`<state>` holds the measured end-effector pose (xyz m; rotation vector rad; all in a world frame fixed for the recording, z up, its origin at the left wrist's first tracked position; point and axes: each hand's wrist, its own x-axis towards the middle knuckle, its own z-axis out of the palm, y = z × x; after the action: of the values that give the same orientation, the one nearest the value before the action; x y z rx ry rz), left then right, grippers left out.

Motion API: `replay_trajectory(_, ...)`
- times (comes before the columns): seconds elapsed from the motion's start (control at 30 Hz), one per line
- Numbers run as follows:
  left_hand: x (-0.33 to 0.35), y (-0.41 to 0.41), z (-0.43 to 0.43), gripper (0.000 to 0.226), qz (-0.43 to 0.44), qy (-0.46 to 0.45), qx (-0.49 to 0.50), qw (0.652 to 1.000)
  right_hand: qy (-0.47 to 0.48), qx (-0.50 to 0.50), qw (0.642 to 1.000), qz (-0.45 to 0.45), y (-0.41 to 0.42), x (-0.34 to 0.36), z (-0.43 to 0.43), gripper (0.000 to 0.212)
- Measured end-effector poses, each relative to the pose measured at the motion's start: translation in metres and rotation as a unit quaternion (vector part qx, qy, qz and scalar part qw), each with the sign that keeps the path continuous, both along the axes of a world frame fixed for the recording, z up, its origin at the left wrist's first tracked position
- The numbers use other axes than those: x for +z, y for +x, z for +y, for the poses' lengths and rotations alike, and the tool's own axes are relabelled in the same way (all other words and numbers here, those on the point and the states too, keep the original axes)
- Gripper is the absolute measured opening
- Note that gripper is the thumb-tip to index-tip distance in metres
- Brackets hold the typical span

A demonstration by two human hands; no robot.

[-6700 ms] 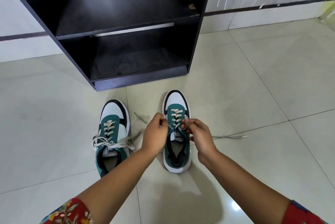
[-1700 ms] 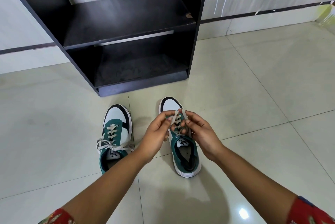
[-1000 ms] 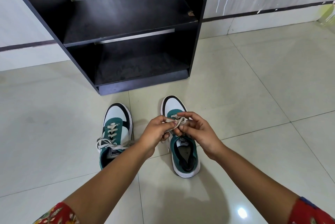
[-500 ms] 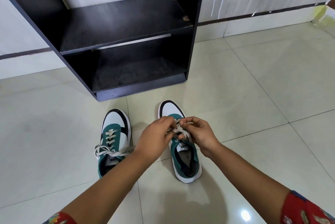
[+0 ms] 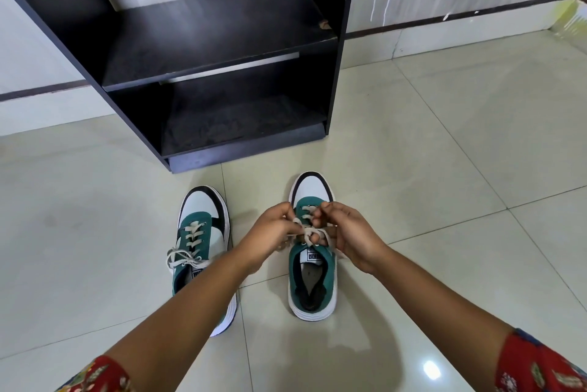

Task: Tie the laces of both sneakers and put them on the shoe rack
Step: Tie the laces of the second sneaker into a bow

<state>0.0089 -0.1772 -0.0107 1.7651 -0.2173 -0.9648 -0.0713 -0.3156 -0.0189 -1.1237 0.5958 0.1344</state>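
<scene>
While the right sneaker [image 5: 313, 268] stands on the tiled floor [image 5: 444, 201] before the shoe rack [image 5: 222, 36], its laces [image 5: 313, 233] are pinched by the left hand [image 5: 273, 229] and the right hand [image 5: 349, 233] over the tongue. Beside it, the left sneaker [image 5: 203, 233] already looks tied. Soft, limp cord is likely to slip, so the loops should be gripped near the knot, and the light shoes lifted by the heel collar
</scene>
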Motion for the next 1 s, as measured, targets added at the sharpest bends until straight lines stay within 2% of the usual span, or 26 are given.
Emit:
replay_trajectory(0.07,0.001,0.001,0.001,0.033,0.076,-0.009,0.044,0.996,-0.189,0.025,0.98,-0.053,-0.005,0.005,0.0,0.032)
replay_trajectory(0.13,0.0,0.002,0.003,0.034,0.114,-0.018,0.085,0.99,-0.407,0.07,0.907,-0.085,-0.011,0.007,-0.001,0.034)
replay_trajectory(0.17,0.0,0.002,0.003,0.034,0.117,-0.017,0.095,0.988,-0.473,0.085,0.872,-0.09,-0.014,0.008,0.0,0.035)
replay_trajectory(0.23,0.001,0.0,0.004,0.034,0.113,-0.009,0.1,0.988,-0.512,0.096,0.848,-0.093,-0.019,0.009,0.003,0.034)
replay_trajectory(0.33,0.003,-0.003,0.004,0.035,0.119,-0.011,0.102,0.988,-0.488,0.089,0.866,-0.06,-0.019,0.007,0.009,0.021)
replay_trajectory(0.43,0.004,-0.006,0.005,0.034,0.128,-0.011,0.106,0.986,-0.436,0.074,0.897,-0.024,-0.019,0.002,0.011,0.018)
replay_trajectory(0.53,0.005,-0.009,0.006,0.033,0.146,-0.022,0.111,0.983,-0.297,0.039,0.954,-0.01,-0.021,0.005,0.014,0.016)
replay_trajectory(0.63,0.008,-0.012,0.006,0.032,0.145,-0.025,0.104,0.984,-0.181,0.0,0.983,0.013,-0.022,0.01,0.012,0.02)
replay_trajectory(0.7,0.011,-0.013,0.006,0.03,0.131,-0.022,0.097,0.986,-0.14,-0.006,0.99,0.015,-0.022,0.013,0.011,0.02)
replay_trajectory(0.8,0.012,-0.013,0.009,0.024,0.085,-0.004,0.114,0.99,-0.133,-0.005,0.991,0.024,-0.024,0.015,0.012,0.004)
replay_trajectory(0.93,0.007,-0.009,0.018,0.022,0.067,-0.005,0.176,0.982,-0.126,-0.054,0.989,0.051,-0.034,0.008,0.013,0.021)
replay_trajectory(1.0,0.002,-0.006,0.024,0.023,0.103,-0.025,0.188,0.976,-0.072,-0.079,0.994,0.028,-0.039,0.007,0.012,0.026)
